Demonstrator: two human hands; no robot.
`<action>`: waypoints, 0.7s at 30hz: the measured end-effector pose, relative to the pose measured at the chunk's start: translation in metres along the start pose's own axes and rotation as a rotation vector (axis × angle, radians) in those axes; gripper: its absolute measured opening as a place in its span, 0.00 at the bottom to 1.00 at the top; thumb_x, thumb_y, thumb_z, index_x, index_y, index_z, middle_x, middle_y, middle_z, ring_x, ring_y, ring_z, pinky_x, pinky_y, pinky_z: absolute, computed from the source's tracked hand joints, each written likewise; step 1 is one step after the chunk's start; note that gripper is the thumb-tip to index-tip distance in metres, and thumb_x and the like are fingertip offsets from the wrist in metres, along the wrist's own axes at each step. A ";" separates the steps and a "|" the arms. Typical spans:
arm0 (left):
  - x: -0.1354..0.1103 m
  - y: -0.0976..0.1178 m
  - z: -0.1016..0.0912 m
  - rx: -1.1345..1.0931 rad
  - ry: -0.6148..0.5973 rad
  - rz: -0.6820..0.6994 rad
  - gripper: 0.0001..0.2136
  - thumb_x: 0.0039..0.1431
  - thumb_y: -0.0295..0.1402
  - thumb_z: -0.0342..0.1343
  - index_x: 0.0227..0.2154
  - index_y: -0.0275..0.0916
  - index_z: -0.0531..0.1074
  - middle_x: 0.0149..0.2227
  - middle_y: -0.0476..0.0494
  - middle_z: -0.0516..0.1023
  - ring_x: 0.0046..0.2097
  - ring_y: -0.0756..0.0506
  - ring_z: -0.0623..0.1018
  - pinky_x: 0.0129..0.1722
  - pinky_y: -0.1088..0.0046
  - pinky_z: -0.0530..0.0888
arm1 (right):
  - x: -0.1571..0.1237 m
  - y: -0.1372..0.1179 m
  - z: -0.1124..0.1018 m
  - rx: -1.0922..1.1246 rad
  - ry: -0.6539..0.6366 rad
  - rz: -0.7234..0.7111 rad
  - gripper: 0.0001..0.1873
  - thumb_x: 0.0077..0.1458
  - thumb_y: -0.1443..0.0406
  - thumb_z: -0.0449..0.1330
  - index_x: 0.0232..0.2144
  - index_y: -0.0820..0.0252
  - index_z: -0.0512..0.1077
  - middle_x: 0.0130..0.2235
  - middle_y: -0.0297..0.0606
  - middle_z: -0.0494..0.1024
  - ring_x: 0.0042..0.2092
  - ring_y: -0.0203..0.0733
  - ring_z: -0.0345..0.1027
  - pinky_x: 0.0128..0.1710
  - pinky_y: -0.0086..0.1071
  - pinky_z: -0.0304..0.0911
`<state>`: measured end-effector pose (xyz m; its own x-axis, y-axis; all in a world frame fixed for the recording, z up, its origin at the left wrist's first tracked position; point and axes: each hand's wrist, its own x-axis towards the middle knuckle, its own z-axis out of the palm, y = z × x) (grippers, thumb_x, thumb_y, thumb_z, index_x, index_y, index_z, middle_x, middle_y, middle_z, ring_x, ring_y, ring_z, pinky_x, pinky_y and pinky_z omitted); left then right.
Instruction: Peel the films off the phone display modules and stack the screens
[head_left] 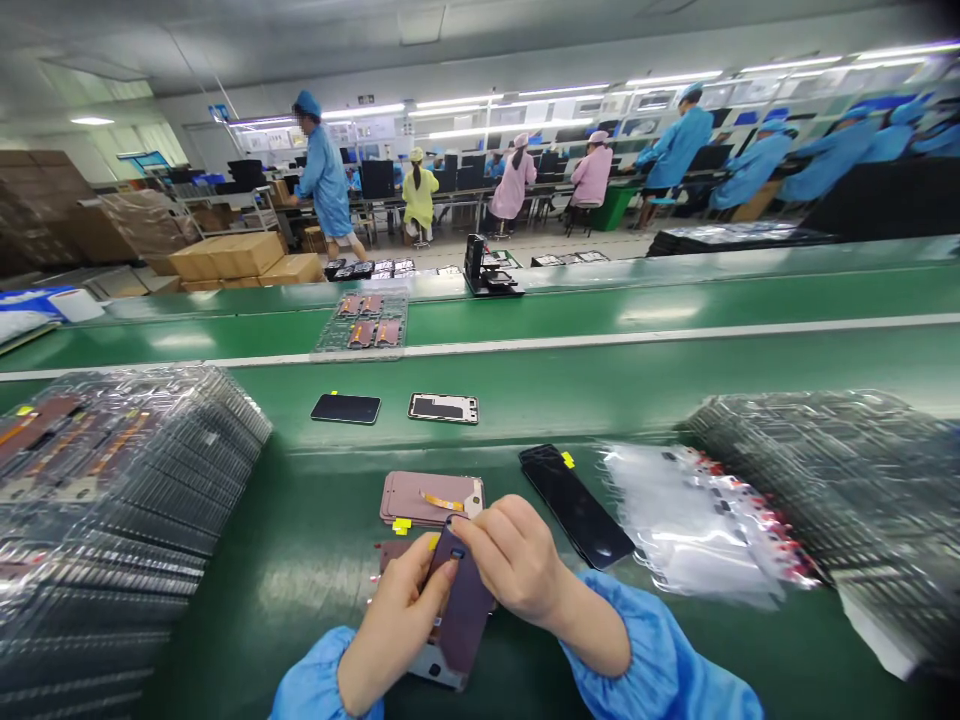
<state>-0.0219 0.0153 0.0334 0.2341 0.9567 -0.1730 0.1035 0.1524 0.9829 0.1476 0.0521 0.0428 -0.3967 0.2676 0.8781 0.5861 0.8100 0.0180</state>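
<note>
Both my hands are closed on a phone screen panel point(461, 610) with a dark purplish back, held just above the green bench. My left hand point(397, 620) grips its left edge, thumb on the back. My right hand point(517, 565) pinches its top end near a small dark connector. Just beyond lies a pink-backed panel point(431, 497) with an orange flex strip and a yellow tab. A black glass screen point(576, 505) with a yellow tab lies to the right.
Tall stacks of clear plastic trays stand at the left point(112, 500) and right point(832, 470). Clear bags point(697, 520) lie right of the black screen. Two more panels point(394, 408) and a tray of parts point(364, 322) rest on the conveyor. Workers in smocks sit and stand far behind.
</note>
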 end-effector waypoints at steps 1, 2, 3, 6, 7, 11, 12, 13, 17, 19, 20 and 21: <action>0.002 0.000 0.001 -0.019 0.036 -0.016 0.13 0.57 0.46 0.59 0.33 0.41 0.75 0.28 0.48 0.76 0.31 0.46 0.74 0.32 0.73 0.71 | 0.000 -0.005 -0.002 -0.021 -0.013 -0.053 0.11 0.61 0.75 0.51 0.40 0.65 0.73 0.25 0.39 0.74 0.27 0.43 0.62 0.25 0.37 0.58; 0.003 0.001 0.003 -0.053 0.062 -0.027 0.13 0.55 0.46 0.61 0.32 0.41 0.75 0.28 0.48 0.76 0.31 0.46 0.74 0.32 0.73 0.71 | 0.000 -0.009 -0.004 -0.017 -0.036 -0.088 0.11 0.61 0.75 0.51 0.40 0.66 0.73 0.24 0.39 0.73 0.27 0.42 0.62 0.24 0.37 0.58; 0.004 0.003 0.004 -0.100 0.071 -0.034 0.13 0.54 0.46 0.62 0.33 0.41 0.76 0.30 0.48 0.77 0.33 0.46 0.75 0.34 0.73 0.71 | 0.000 -0.013 -0.006 0.003 -0.061 -0.110 0.11 0.61 0.75 0.51 0.40 0.66 0.73 0.24 0.39 0.73 0.26 0.42 0.62 0.24 0.37 0.57; 0.005 0.011 0.002 -0.289 -0.001 -0.053 0.13 0.52 0.43 0.65 0.37 0.42 0.77 0.36 0.46 0.80 0.39 0.43 0.77 0.40 0.71 0.72 | 0.004 -0.021 -0.013 0.057 -0.083 -0.127 0.11 0.60 0.75 0.51 0.39 0.68 0.73 0.24 0.39 0.72 0.25 0.42 0.63 0.23 0.36 0.55; 0.005 0.014 0.000 -0.354 -0.040 -0.075 0.13 0.51 0.43 0.65 0.37 0.43 0.78 0.37 0.46 0.81 0.40 0.43 0.78 0.39 0.70 0.73 | 0.005 -0.022 -0.015 0.061 -0.075 -0.119 0.11 0.60 0.75 0.51 0.39 0.68 0.73 0.24 0.39 0.72 0.26 0.42 0.63 0.22 0.36 0.56; 0.009 0.022 -0.013 -0.474 -0.155 -0.180 0.15 0.54 0.49 0.60 0.35 0.43 0.80 0.34 0.43 0.82 0.37 0.41 0.79 0.35 0.68 0.74 | 0.007 -0.023 -0.014 0.054 -0.048 -0.112 0.13 0.61 0.76 0.49 0.35 0.67 0.74 0.22 0.38 0.71 0.26 0.41 0.61 0.22 0.35 0.57; 0.011 0.023 -0.016 -0.465 -0.177 -0.225 0.16 0.55 0.49 0.60 0.34 0.42 0.80 0.33 0.42 0.82 0.36 0.42 0.79 0.35 0.68 0.74 | 0.006 -0.024 -0.012 0.055 -0.052 -0.123 0.13 0.60 0.76 0.50 0.33 0.67 0.75 0.22 0.38 0.70 0.25 0.40 0.60 0.22 0.35 0.56; 0.015 0.024 -0.019 -0.447 -0.200 -0.273 0.16 0.54 0.48 0.61 0.33 0.39 0.81 0.31 0.41 0.81 0.34 0.42 0.79 0.34 0.68 0.74 | 0.006 -0.026 -0.010 0.057 -0.058 -0.137 0.14 0.60 0.76 0.50 0.32 0.68 0.75 0.21 0.37 0.69 0.24 0.40 0.59 0.22 0.35 0.56; 0.034 0.025 -0.023 -0.391 -0.216 -0.385 0.15 0.48 0.42 0.68 0.30 0.31 0.80 0.29 0.39 0.81 0.30 0.45 0.78 0.31 0.72 0.73 | 0.008 -0.032 -0.012 0.084 -0.095 -0.180 0.16 0.59 0.76 0.50 0.28 0.69 0.76 0.20 0.37 0.67 0.22 0.40 0.56 0.20 0.35 0.52; 0.047 0.021 -0.026 -0.397 -0.154 -0.368 0.16 0.48 0.40 0.69 0.30 0.30 0.80 0.30 0.38 0.82 0.30 0.46 0.78 0.31 0.74 0.73 | 0.013 -0.036 -0.024 0.098 -0.106 -0.204 0.15 0.59 0.76 0.51 0.29 0.69 0.76 0.20 0.37 0.67 0.22 0.39 0.56 0.19 0.35 0.51; 0.055 0.018 -0.029 -0.403 -0.109 -0.363 0.15 0.48 0.40 0.69 0.31 0.30 0.80 0.30 0.38 0.82 0.30 0.47 0.78 0.31 0.74 0.73 | 0.015 -0.038 -0.032 0.099 -0.120 -0.224 0.13 0.59 0.76 0.53 0.29 0.68 0.77 0.20 0.36 0.67 0.22 0.38 0.55 0.19 0.35 0.52; 0.062 0.014 -0.032 -0.409 -0.058 -0.361 0.15 0.49 0.39 0.68 0.31 0.30 0.79 0.30 0.39 0.82 0.30 0.47 0.79 0.31 0.75 0.73 | 0.016 -0.041 -0.042 0.097 -0.141 -0.243 0.11 0.59 0.76 0.55 0.30 0.67 0.77 0.20 0.35 0.68 0.22 0.37 0.56 0.19 0.35 0.53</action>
<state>-0.0372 0.0845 0.0384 0.3076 0.8122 -0.4957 -0.1948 0.5637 0.8027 0.1472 0.0013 0.0762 -0.6152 0.1238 0.7786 0.3942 0.9036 0.1678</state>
